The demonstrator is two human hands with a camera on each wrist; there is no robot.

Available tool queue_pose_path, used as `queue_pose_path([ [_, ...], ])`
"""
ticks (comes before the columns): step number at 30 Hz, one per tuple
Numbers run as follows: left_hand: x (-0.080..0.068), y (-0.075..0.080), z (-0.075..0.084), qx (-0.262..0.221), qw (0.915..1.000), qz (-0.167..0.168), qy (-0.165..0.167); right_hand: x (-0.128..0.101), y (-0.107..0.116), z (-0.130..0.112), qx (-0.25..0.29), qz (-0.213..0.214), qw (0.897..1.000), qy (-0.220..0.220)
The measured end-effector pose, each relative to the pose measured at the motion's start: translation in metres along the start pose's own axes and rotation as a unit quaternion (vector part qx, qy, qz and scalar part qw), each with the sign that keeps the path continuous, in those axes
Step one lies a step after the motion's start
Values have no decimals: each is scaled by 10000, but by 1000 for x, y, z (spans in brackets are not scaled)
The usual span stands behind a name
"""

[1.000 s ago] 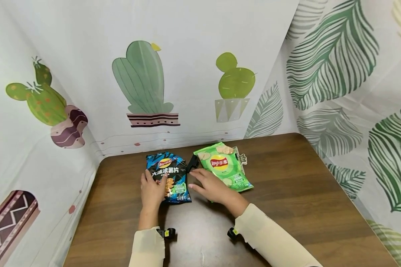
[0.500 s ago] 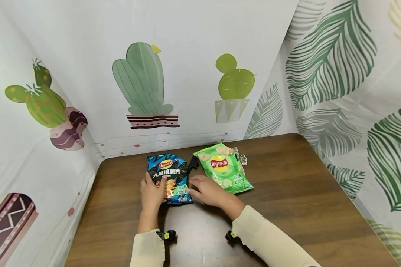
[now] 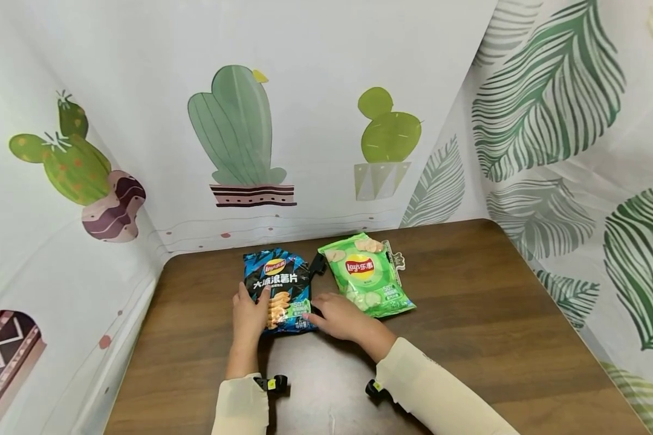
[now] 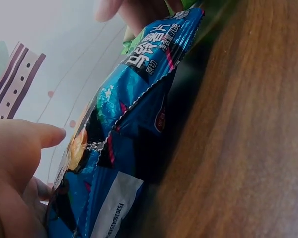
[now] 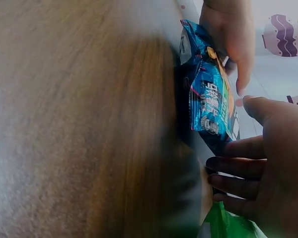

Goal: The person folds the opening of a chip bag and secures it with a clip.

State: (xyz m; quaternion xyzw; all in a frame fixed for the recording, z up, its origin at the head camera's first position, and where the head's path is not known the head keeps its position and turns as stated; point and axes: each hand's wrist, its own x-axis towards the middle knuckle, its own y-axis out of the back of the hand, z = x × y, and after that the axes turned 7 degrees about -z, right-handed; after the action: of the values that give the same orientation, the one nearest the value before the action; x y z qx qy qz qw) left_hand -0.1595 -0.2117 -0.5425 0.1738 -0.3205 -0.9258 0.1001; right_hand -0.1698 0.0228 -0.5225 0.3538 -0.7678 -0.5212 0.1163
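A blue and black bag of potato chips (image 3: 291, 302) lies face up on the table. My left hand (image 3: 248, 314) rests at its left side, the thumb stretched over the bag's face and the fingers along the edge. In the left wrist view the extended thumb (image 4: 49, 135) stands above the bag's surface; contact there cannot be told. My right hand (image 3: 341, 317) is at the bag's lower right edge. The right wrist view has its fingers (image 5: 246, 148) fairly straight and spread, with the index finger at the bag's edge and the thumb raised above.
A green bag of potato chips (image 3: 367, 278) lies just right of the blue one, near my right hand. A black object (image 3: 318, 264) sits between the two bags. Behind the green bag a silvery crown-ended piece (image 3: 398, 261) sticks out. A patterned cloth wall (image 3: 315, 151) borders the table.
My right hand has come from beside the green bag down and left to the blue bag's lower right edge. The left hand has stayed at the blue bag. The view has shifted slightly.
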Motion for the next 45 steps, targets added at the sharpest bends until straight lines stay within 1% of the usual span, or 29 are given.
queue_pose_path([
  [6,0,-1,0,-166,9998,55,-42,1,-3,1,96,16,9999,-50],
  [10,0,-1,0,-443,9983,322,-216,3,-5,1,364,-19,9992,-149],
  [14,0,-1,0,-742,9944,640,-392,4,-6,0,652,10,9976,-247],
  [19,-1,-3,-2,-1051,9900,844,-418,4,-6,-1,812,46,9960,-373],
  [24,-3,-5,-2,-1228,9859,1045,-440,3,-7,-3,958,120,9944,-432],
  [31,-5,-5,2,-1419,9817,1203,-410,3,-4,-3,1062,165,9933,-425],
  [37,-7,-4,3,-1546,9794,1212,-466,2,-3,-3,1082,101,9931,-435],
  [41,-10,-4,4,-1561,9791,1215,-463,3,-1,-2,1094,124,9930,-426],
  [45,-13,-3,5,-1449,9811,1205,-440,4,-1,-2,1134,170,9924,-453],
])
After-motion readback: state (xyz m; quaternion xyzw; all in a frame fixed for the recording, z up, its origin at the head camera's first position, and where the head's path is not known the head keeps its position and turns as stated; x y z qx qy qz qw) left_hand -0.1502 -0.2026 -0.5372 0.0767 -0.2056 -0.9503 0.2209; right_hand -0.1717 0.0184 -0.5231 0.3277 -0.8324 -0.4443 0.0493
